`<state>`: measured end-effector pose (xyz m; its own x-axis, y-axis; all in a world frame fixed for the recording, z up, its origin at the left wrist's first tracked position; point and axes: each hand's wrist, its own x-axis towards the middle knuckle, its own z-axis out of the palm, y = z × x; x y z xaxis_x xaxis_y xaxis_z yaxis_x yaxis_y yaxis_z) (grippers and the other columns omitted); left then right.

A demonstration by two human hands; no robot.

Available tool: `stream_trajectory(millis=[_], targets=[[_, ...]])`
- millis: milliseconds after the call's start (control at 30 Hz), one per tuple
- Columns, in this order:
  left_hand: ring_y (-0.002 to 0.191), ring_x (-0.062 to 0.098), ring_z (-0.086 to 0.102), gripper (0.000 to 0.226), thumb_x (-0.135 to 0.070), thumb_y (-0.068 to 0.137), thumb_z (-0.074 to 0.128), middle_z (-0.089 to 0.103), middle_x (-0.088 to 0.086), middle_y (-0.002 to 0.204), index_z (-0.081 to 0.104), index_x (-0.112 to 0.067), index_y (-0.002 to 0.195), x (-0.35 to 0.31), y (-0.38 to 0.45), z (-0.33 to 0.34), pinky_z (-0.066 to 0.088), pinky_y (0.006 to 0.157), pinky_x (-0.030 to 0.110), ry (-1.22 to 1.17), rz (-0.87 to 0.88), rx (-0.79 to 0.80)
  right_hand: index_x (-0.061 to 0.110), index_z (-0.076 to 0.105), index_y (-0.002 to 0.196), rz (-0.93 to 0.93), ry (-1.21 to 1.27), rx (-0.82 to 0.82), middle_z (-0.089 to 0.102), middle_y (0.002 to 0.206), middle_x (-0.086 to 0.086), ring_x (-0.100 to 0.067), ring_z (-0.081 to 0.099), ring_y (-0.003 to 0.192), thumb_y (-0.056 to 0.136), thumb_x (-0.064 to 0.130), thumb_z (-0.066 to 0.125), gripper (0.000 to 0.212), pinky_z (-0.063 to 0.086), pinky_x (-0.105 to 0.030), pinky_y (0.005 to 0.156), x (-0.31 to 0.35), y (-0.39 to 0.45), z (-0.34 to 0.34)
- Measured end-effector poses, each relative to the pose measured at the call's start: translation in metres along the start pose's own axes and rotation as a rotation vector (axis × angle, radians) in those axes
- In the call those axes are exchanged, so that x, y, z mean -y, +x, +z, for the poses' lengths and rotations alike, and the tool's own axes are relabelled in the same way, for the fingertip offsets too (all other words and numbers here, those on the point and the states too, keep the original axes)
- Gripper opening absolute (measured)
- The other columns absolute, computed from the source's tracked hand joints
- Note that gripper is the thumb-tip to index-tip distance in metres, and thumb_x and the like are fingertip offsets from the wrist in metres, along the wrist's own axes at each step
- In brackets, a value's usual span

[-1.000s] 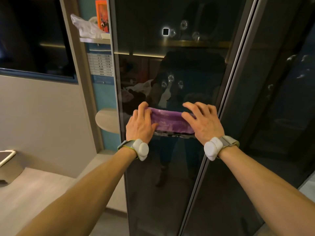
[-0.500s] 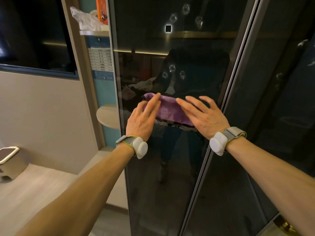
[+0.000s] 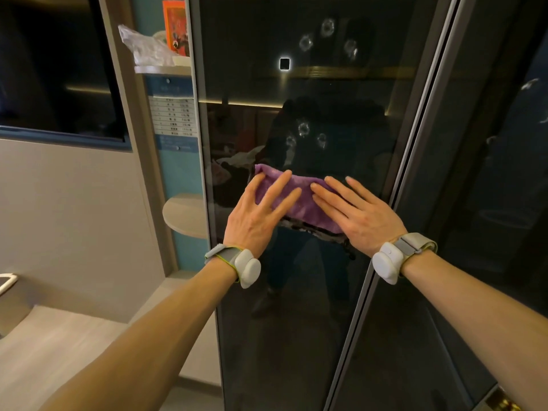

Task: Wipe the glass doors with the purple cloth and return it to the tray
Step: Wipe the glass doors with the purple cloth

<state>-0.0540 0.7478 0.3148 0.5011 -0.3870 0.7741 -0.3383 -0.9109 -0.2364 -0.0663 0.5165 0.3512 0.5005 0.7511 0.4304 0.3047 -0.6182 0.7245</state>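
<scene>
The purple cloth (image 3: 299,200) lies flat against the left glass door (image 3: 296,321) at about chest height. My left hand (image 3: 255,218) presses its left part with fingers spread, and my right hand (image 3: 355,215) presses its right part the same way. Both palms hold it against the glass. Pale smudge marks (image 3: 304,129) show on the glass above the cloth, with more (image 3: 327,28) higher up. The right glass door (image 3: 489,203) angles away past a metal frame (image 3: 415,161) and has marks too.
A small rounded shelf (image 3: 184,215) sticks out just left of the door. Higher up, a shelf (image 3: 163,69) carries a plastic bag and an orange box. A white-rimmed container (image 3: 6,281) peeks in at the left edge above a pale counter (image 3: 59,345).
Both hands went from curled over the cloth to flat with fingers spread. The cloth slid slightly upward on the left door.
</scene>
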Motion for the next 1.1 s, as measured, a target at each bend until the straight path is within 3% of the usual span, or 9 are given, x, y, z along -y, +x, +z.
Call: stream_trajectory(millis=[133, 267, 433, 600, 700, 800, 967, 1100], targets=[[0.136, 0.037, 0.031, 0.073, -0.008, 0.077, 0.062, 0.033, 0.007, 0.15, 0.033, -0.019, 0.143, 0.002, 0.003, 0.01, 0.022, 0.108, 0.049, 0.068, 0.153, -0.041, 0.004, 0.034, 0.14, 0.019, -0.076, 0.025, 0.033, 0.149, -0.015, -0.031, 0.024, 0.14, 0.094, 0.036, 0.041, 0.057, 0.015, -0.053, 0.113, -0.002, 0.0, 0.002], [0.142, 0.03, 0.01, 0.071, -0.014, 0.086, 0.055, 0.011, 0.004, 0.155, 0.021, -0.015, 0.147, 0.002, 0.004, 0.022, 0.008, 0.114, 0.045, 0.016, 0.121, -0.059, 0.001, 0.031, 0.141, -0.01, -0.173, -0.034, 0.032, 0.149, -0.017, -0.031, 0.024, 0.14, 0.092, 0.016, 0.029, 0.051, 0.015, -0.053, 0.112, 0.002, 0.004, 0.013], [0.142, 0.039, 0.005, 0.072, -0.024, 0.09, 0.053, 0.012, 0.015, 0.156, 0.012, -0.014, 0.148, -0.003, 0.015, 0.03, 0.008, 0.114, 0.048, 0.022, -0.028, -0.082, 0.003, 0.031, 0.142, -0.04, -0.189, -0.107, 0.03, 0.151, -0.016, -0.031, 0.021, 0.14, 0.088, 0.008, 0.024, 0.055, 0.013, -0.051, 0.112, -0.009, 0.009, 0.016], [0.141, 0.04, 0.004, 0.065, -0.038, 0.094, 0.04, 0.008, 0.015, 0.155, 0.012, -0.018, 0.148, 0.01, 0.025, 0.024, 0.007, 0.112, 0.052, 0.054, -0.049, -0.097, 0.008, 0.029, 0.143, -0.096, -0.127, -0.071, 0.027, 0.152, -0.013, -0.028, 0.019, 0.14, 0.081, 0.013, 0.051, 0.066, 0.008, -0.047, 0.118, -0.029, 0.022, 0.003], [0.141, 0.039, 0.0, 0.062, -0.044, 0.095, 0.029, 0.004, 0.014, 0.155, 0.01, -0.02, 0.148, 0.019, 0.035, 0.015, 0.006, 0.113, 0.053, 0.05, -0.074, -0.082, 0.008, 0.027, 0.144, -0.068, -0.106, -0.072, 0.021, 0.152, -0.011, -0.028, 0.016, 0.141, 0.079, 0.016, 0.057, 0.072, 0.002, -0.044, 0.116, -0.046, 0.032, -0.013], [0.142, 0.038, -0.006, 0.063, -0.045, 0.095, 0.03, -0.003, 0.013, 0.155, 0.003, -0.023, 0.148, 0.04, 0.079, -0.014, -0.001, 0.114, 0.05, 0.006, -0.147, -0.139, 0.007, 0.029, 0.143, 0.021, -0.112, -0.15, 0.027, 0.151, -0.012, -0.03, 0.019, 0.141, 0.085, 0.022, 0.054, 0.065, 0.008, -0.048, 0.116, -0.075, 0.064, -0.039], [0.143, 0.037, -0.009, 0.062, -0.046, 0.096, 0.027, -0.003, 0.012, 0.158, -0.001, -0.026, 0.148, 0.09, 0.159, -0.075, -0.006, 0.116, 0.045, 0.007, -0.089, -0.18, 0.005, 0.028, 0.144, 0.129, -0.158, -0.152, 0.03, 0.152, -0.014, -0.031, 0.021, 0.141, 0.092, 0.031, 0.024, 0.058, 0.008, -0.049, 0.115, -0.134, 0.118, -0.099], [0.142, 0.036, -0.013, 0.063, -0.047, 0.095, 0.026, -0.007, 0.011, 0.158, -0.002, -0.028, 0.148, 0.108, 0.207, -0.113, -0.007, 0.116, 0.046, -0.002, -0.051, -0.181, 0.001, 0.035, 0.14, 0.177, -0.218, -0.184, 0.035, 0.149, -0.018, -0.033, 0.024, 0.14, 0.092, 0.024, 0.038, 0.053, 0.004, -0.05, 0.116, -0.163, 0.143, -0.132]])
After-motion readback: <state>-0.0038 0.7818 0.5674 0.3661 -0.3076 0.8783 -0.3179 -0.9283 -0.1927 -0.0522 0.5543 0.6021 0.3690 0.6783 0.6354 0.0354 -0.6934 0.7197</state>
